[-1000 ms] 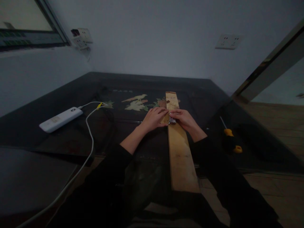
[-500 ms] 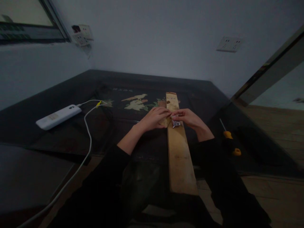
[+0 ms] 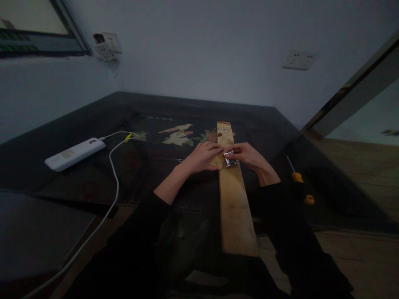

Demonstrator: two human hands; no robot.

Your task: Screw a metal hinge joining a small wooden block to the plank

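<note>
A long wooden plank (image 3: 237, 207) lies lengthwise on the dark table, its near end reaching past the front edge. My left hand (image 3: 202, 158) is closed on a small light-wood piece (image 3: 217, 162) at the plank's left edge; part of that piece is hidden under the fingers. Over the plank, my right hand (image 3: 246, 155) pinches a small shiny metal fitting (image 3: 230, 160) between thumb and fingers. The fitting sits right beside the wood piece, and the fingertips of both hands nearly meet. Whether the fitting rests on the plank, I cannot tell.
A screwdriver (image 3: 299, 180) with a yellow and black handle lies on the table (image 3: 146, 174) to the right. On the left is a white power bank-like block (image 3: 75, 154) with a white cable (image 3: 116, 182) hanging over the front edge. Walls stand behind and left.
The metal fitting has turned slightly in my right hand and shows more of its shiny face. Both hands stay at nearly the same place on the plank.
</note>
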